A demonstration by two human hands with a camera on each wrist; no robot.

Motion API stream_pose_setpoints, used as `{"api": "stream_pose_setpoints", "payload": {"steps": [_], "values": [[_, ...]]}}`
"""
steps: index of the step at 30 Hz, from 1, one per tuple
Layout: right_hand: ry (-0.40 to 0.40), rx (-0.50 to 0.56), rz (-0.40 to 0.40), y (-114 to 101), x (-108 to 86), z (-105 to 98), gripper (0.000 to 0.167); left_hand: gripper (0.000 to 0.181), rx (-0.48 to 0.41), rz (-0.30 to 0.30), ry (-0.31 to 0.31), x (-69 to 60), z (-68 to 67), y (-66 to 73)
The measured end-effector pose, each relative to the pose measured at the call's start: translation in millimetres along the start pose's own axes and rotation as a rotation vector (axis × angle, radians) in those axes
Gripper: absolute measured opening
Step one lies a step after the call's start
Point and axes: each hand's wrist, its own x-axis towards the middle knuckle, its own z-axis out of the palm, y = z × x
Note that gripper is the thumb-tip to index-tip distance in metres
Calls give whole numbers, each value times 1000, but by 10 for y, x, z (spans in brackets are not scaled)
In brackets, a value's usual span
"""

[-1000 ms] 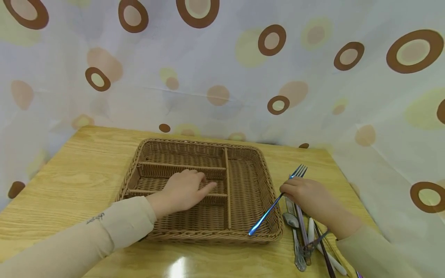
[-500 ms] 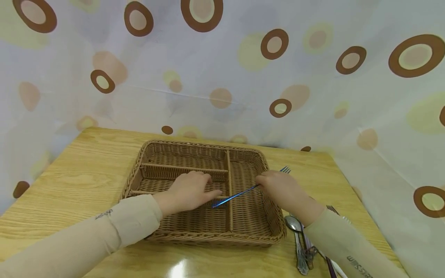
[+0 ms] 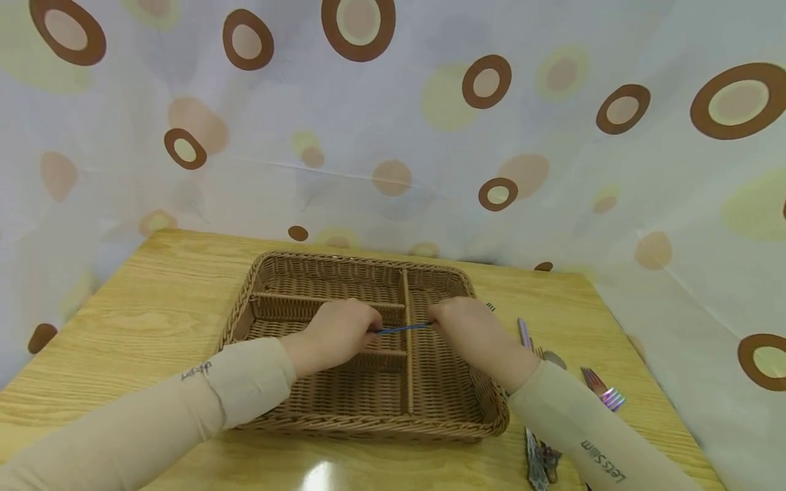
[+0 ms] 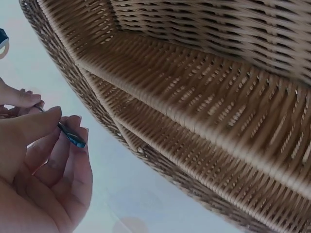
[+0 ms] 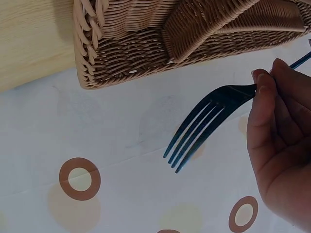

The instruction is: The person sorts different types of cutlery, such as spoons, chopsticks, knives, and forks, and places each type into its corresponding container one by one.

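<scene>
"Left hand (image 3: 342, 332) first: how is it set?"

"Its thumb is bent in against the fingers, and the handle end of a blue fork (image 5: 226, 98) is pinched there. The other fingers are loosely curled below."

"And the right hand (image 3: 474, 335)?"

"Nearly closed too. The same fork is pinched near its neck between thumb and forefinger, and its tines are left jutting out past the hand."

"Where is the fork held?"

"Above the wicker basket (image 3: 368, 426), apart from its weave. In the head view, the bare stretch of handle between the two hands is seen across the long divider (image 3: 409, 382), by which one compartment on the right is parted from three on the left."

"What is laid beside the basket?"

"Cutlery, on the wooden table (image 3: 184, 293), to the right. A purple handle (image 3: 523, 333), a rainbow-sheened fork (image 3: 613, 398) and an ornate handle (image 3: 535, 464) can be made out. Other pieces are covered by the right sleeve (image 3: 589, 423); their number cannot be told."
</scene>
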Motion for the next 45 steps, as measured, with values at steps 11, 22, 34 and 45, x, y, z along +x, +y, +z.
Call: {"api": "stream_pose_setpoints", "payload": {"steps": [11, 22, 34, 45], "values": [[8, -38, 6, -5, 45, 55, 3, 5, 77, 16, -48, 135, -125, -115], [292, -138, -40, 37, 46, 11, 16, 10, 142, 34, -51, 155, -290, -253], [434, -81, 83, 385, -408, -122, 20, 13, 205, -43, -59, 210, -440, -788], [360, -31, 318, 850, -946, -169, 21, 18, 222, -126, -147, 323, -493, -1290]]}}
